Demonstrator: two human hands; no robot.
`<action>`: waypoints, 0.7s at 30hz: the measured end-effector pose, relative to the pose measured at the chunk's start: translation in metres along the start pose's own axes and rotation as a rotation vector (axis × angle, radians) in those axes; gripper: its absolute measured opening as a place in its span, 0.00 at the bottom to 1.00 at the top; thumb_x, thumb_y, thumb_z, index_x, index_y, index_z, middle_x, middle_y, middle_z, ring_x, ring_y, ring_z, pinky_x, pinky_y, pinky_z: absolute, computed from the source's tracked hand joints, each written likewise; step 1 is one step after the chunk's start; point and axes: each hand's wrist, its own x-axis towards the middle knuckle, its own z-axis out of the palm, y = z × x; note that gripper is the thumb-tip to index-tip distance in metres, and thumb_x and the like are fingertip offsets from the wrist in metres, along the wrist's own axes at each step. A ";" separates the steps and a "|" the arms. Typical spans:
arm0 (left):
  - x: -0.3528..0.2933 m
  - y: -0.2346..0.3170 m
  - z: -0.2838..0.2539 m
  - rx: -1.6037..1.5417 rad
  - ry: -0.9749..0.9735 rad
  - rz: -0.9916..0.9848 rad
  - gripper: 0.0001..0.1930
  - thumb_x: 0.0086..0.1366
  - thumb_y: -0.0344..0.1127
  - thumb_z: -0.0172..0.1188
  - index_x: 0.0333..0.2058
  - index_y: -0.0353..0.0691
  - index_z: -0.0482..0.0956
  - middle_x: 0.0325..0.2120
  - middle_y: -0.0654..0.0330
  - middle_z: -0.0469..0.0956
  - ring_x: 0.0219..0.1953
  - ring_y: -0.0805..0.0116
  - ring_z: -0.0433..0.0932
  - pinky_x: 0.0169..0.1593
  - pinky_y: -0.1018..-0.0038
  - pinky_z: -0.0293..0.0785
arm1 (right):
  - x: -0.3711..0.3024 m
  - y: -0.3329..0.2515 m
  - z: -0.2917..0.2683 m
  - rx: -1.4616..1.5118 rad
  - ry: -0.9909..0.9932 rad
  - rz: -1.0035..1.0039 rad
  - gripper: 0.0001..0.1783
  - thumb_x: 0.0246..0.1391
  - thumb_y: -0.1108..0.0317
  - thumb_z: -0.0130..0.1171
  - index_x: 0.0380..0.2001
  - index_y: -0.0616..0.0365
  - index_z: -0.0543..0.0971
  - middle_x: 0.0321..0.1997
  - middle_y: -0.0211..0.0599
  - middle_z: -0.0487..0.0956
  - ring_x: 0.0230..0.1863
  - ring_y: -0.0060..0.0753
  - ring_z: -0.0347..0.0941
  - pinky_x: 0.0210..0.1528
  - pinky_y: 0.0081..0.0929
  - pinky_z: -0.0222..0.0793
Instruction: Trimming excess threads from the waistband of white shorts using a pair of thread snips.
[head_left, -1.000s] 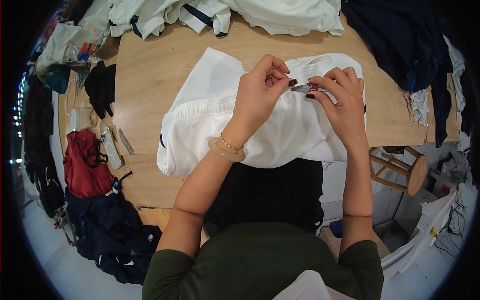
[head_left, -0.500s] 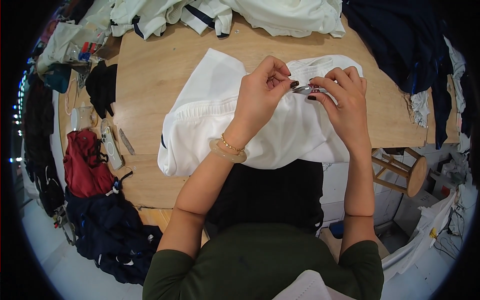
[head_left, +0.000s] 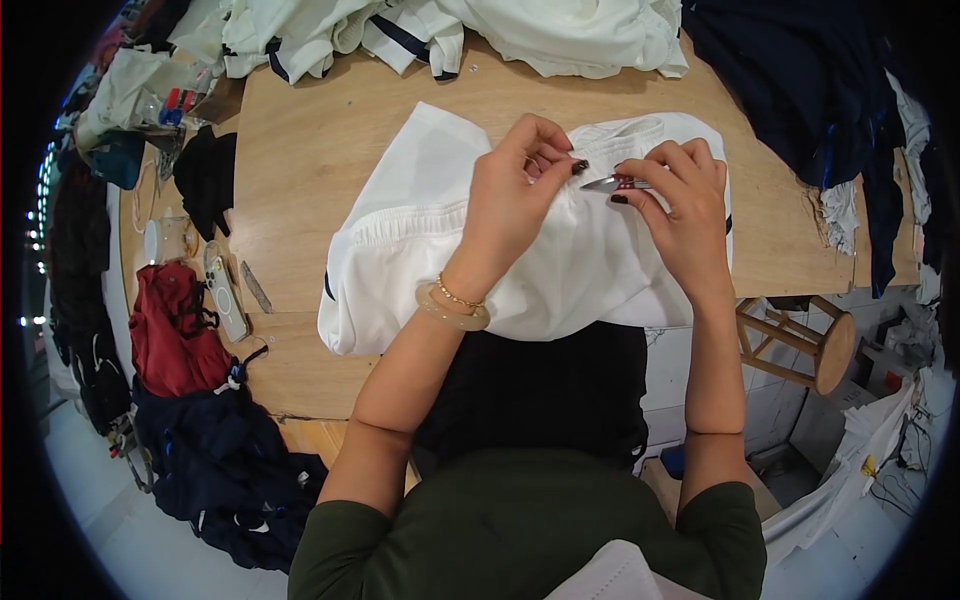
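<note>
A white garment (head_left: 520,285) with a gathered elastic waistband lies across the table edge in front of me. My left hand (head_left: 520,185) is raised over its middle, thumb and forefinger pinched together at the waistband. What exactly sits in that pinch, fabric or a thread, is too small to tell. In my right hand (head_left: 682,205) is a small pair of thread snips (head_left: 603,184), its metal blades pointing left toward the pinched fingertips. A short gap separates the blade tips from my left fingers. Part of the snips' handle is hidden by my right fingers.
White garments with dark trim (head_left: 560,35) are heaped along the far edge, and dark navy cloth (head_left: 790,90) hangs at the right. A phone (head_left: 226,300) and a red cloth bag (head_left: 175,325) lie at the left. A wooden stool (head_left: 832,358) stands below right.
The snips have drawn slightly away from my left fingertips, so a wider gap shows. My left hand has shifted a little to the left.
</note>
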 end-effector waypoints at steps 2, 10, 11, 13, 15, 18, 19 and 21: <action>0.003 0.000 -0.010 0.281 0.065 0.057 0.08 0.57 0.27 0.62 0.33 0.34 0.73 0.26 0.60 0.78 0.31 0.69 0.75 0.36 0.75 0.71 | -0.003 0.004 0.001 0.037 0.023 0.041 0.12 0.40 0.67 0.67 0.33 0.51 0.81 0.30 0.24 0.72 0.38 0.30 0.64 0.44 0.30 0.54; 0.004 -0.003 -0.026 0.434 -0.246 -0.144 0.08 0.60 0.31 0.61 0.32 0.34 0.73 0.25 0.64 0.76 0.29 0.77 0.71 0.33 0.80 0.67 | -0.014 0.005 0.017 0.513 0.097 0.262 0.13 0.44 0.72 0.66 0.37 0.58 0.80 0.33 0.31 0.75 0.38 0.32 0.66 0.42 0.24 0.65; 0.006 -0.001 -0.028 0.298 -0.291 -0.217 0.08 0.61 0.32 0.61 0.32 0.34 0.72 0.25 0.65 0.76 0.29 0.79 0.70 0.33 0.81 0.66 | -0.015 0.004 0.019 0.530 0.101 0.276 0.14 0.45 0.73 0.65 0.38 0.58 0.80 0.34 0.31 0.75 0.39 0.31 0.66 0.43 0.24 0.64; 0.008 0.006 -0.034 0.146 -0.355 -0.323 0.08 0.62 0.32 0.61 0.33 0.35 0.71 0.25 0.67 0.76 0.29 0.82 0.70 0.32 0.83 0.65 | -0.018 0.006 0.024 0.614 0.145 0.316 0.14 0.45 0.73 0.65 0.39 0.59 0.80 0.34 0.32 0.75 0.39 0.30 0.67 0.44 0.24 0.64; 0.009 0.009 -0.036 -0.006 -0.414 -0.431 0.09 0.63 0.33 0.60 0.35 0.36 0.71 0.26 0.68 0.76 0.28 0.85 0.69 0.31 0.85 0.63 | -0.018 0.004 0.025 0.701 0.188 0.355 0.14 0.45 0.73 0.64 0.39 0.60 0.79 0.34 0.32 0.75 0.39 0.29 0.67 0.44 0.23 0.64; 0.008 0.010 -0.036 -0.202 -0.379 -0.357 0.08 0.64 0.32 0.59 0.37 0.37 0.69 0.21 0.70 0.74 0.24 0.87 0.60 0.25 0.85 0.54 | -0.015 -0.005 0.018 0.711 0.183 0.355 0.15 0.45 0.74 0.64 0.40 0.61 0.78 0.33 0.32 0.75 0.39 0.28 0.67 0.46 0.22 0.64; 0.007 0.011 -0.034 -0.193 -0.343 -0.331 0.09 0.64 0.31 0.58 0.38 0.37 0.68 0.22 0.69 0.74 0.25 0.86 0.63 0.26 0.85 0.57 | -0.014 -0.010 0.013 0.720 0.150 0.366 0.15 0.45 0.76 0.63 0.40 0.61 0.78 0.33 0.31 0.74 0.39 0.27 0.68 0.45 0.22 0.64; 0.006 0.012 -0.032 -0.184 -0.309 -0.305 0.09 0.65 0.30 0.57 0.40 0.37 0.68 0.23 0.68 0.75 0.26 0.85 0.65 0.28 0.85 0.60 | -0.010 -0.018 0.008 0.728 0.118 0.376 0.15 0.45 0.77 0.63 0.40 0.60 0.78 0.32 0.31 0.73 0.38 0.26 0.68 0.44 0.21 0.64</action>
